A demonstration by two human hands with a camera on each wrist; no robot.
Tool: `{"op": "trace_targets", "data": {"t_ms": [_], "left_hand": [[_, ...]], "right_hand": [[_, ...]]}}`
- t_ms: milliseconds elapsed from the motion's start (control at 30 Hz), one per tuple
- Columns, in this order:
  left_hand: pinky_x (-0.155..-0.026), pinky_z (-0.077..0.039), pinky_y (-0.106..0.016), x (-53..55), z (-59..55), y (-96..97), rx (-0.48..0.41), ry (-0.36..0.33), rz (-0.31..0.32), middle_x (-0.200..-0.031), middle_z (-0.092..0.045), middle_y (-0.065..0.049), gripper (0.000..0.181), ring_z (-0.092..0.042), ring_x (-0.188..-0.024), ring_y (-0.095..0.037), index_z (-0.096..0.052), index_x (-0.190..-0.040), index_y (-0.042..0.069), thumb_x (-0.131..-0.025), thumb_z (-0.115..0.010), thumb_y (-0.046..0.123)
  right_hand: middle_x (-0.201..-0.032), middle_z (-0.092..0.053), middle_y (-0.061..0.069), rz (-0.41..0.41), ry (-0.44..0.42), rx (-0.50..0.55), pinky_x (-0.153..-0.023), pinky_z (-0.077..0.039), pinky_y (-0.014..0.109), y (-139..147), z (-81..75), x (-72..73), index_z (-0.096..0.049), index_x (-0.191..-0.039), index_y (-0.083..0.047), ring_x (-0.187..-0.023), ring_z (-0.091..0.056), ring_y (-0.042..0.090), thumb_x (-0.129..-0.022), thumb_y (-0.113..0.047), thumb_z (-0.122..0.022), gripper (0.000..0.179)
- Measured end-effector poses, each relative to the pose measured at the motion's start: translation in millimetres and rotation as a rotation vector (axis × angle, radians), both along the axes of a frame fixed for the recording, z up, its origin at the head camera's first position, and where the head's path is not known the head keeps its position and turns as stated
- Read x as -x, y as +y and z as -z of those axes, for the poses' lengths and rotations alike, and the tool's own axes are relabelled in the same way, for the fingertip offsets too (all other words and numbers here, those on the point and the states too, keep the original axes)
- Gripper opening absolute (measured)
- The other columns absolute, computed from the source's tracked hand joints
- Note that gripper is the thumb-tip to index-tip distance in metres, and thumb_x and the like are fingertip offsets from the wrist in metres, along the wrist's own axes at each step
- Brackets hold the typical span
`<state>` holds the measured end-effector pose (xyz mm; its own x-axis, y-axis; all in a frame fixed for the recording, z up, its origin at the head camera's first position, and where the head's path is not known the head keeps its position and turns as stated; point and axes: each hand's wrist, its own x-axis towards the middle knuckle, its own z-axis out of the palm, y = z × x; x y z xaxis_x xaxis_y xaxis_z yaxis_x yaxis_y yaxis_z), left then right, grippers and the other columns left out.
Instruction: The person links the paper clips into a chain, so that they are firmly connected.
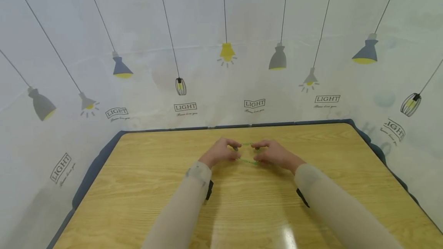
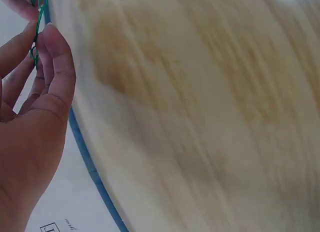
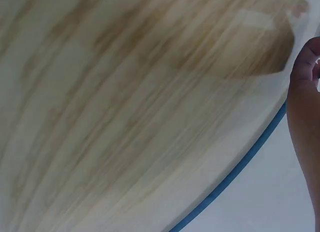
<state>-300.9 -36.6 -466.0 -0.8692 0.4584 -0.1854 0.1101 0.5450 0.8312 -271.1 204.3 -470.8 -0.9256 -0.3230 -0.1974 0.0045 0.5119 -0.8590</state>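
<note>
A thin green string (image 1: pixel 247 161) runs between my two hands above the far middle of the table, in two strands, one nearer and one farther. My left hand (image 1: pixel 221 152) holds its left end with thumb and fingers curved. Facing it, a short gap away, my right hand (image 1: pixel 275 154) holds the right end with bent fingers. In the left wrist view the green string (image 2: pixel 39 16) passes by the fingertips, with small loops in it. The right wrist view catches only part of the right hand (image 3: pixel 305 99) at its edge; the string cannot be made out there.
The wooden table (image 1: pixel 155 172) has a dark blue edge strip (image 1: pixel 100 160) along its sides and back. Behind it hangs a white sheet (image 1: pixel 207 10) printed with lamps and lettering. Black bands (image 1: pixel 209 190) show at the wrists under pale sleeves.
</note>
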Motion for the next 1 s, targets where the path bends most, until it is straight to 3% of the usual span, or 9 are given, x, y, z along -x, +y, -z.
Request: {"op": "trace_targets", "data": {"t_ms": [100,200,333,433,600,767,1000], "left_hand": [[-0.087,-0.054,-0.034,1.3,4.0,1.5,0.092,0.023,0.018,-0.123,-0.065,-0.004,0.04,-0.064,-0.091,-0.018,-0.068,-0.125,0.014,-0.086,-0.076,0.019],[-0.095,-0.051,-0.039,1.5,6.1,3.6,0.171,0.058,0.035,-0.123,-0.067,-0.003,0.037,-0.063,-0.103,-0.022,-0.069,-0.122,0.015,-0.086,-0.074,0.021],[-0.097,-0.049,-0.04,1.1,7.2,2.5,0.29,0.121,0.035,-0.12,-0.064,0.001,0.031,-0.059,-0.109,-0.018,-0.069,-0.118,0.025,-0.088,-0.072,0.029],[-0.085,-0.049,-0.037,2.4,6.6,-0.9,0.336,0.129,0.038,-0.111,-0.06,0.002,0.031,-0.057,-0.099,-0.018,-0.068,-0.117,0.032,-0.087,-0.072,0.036],[-0.081,-0.046,-0.037,8.6,4.1,-5.3,0.333,0.123,0.066,-0.108,-0.056,0.0,0.035,-0.054,-0.096,-0.019,-0.066,-0.12,0.036,-0.086,-0.073,0.04],[-0.093,-0.047,-0.044,13.7,1.1,-8.1,0.321,0.121,0.125,-0.121,-0.055,-0.004,0.04,-0.053,-0.107,-0.022,-0.064,-0.124,0.036,-0.086,-0.074,0.042],[-0.101,-0.043,-0.05,20.0,0.8,-10.3,0.335,0.113,0.17,-0.131,-0.052,-0.008,0.045,-0.051,-0.118,-0.025,-0.061,-0.128,0.035,-0.086,-0.074,0.042]], "right_hand": [[-0.146,-0.047,0.012,0.001,-0.019,-0.008,-0.074,-0.057,0.029,-1.3,2.5,3.3,-0.059,-0.135,-0.014,-0.079,-0.066,0.016,-0.084,-0.017,-0.075,0.053],[-0.145,-0.047,0.013,-0.014,-0.018,-0.043,-0.071,-0.058,0.032,-3.7,4.0,6.2,-0.06,-0.135,-0.013,-0.077,-0.067,0.019,-0.083,-0.016,-0.075,0.054],[-0.138,-0.052,0.013,-0.057,0.07,-0.19,-0.087,-0.055,0.041,-7.0,3.6,10.3,-0.063,-0.131,-0.013,-0.101,-0.063,0.026,-0.082,-0.019,-0.076,0.052],[-0.136,-0.051,0.015,-0.083,0.135,-0.294,-0.102,-0.046,0.052,-5.1,3.4,13.4,-0.064,-0.129,-0.014,-0.122,-0.052,0.033,-0.082,-0.023,-0.076,0.049],[-0.141,-0.042,0.019,-0.077,0.119,-0.32,-0.107,-0.037,0.06,5.1,4.8,18.8,-0.063,-0.13,-0.021,-0.131,-0.044,0.04,-0.084,-0.03,-0.075,0.048],[-0.148,-0.038,0.016,-0.084,0.072,-0.266,-0.11,-0.033,0.062,10.6,8.2,24.5,-0.06,-0.134,-0.024,-0.137,-0.038,0.039,-0.086,-0.036,-0.074,0.052],[-0.151,-0.039,0.015,-0.099,0.084,-0.233,-0.111,-0.031,0.064,9.9,12.3,31.5,-0.058,-0.136,-0.023,-0.138,-0.038,0.038,-0.084,-0.038,-0.076,0.057]]}}
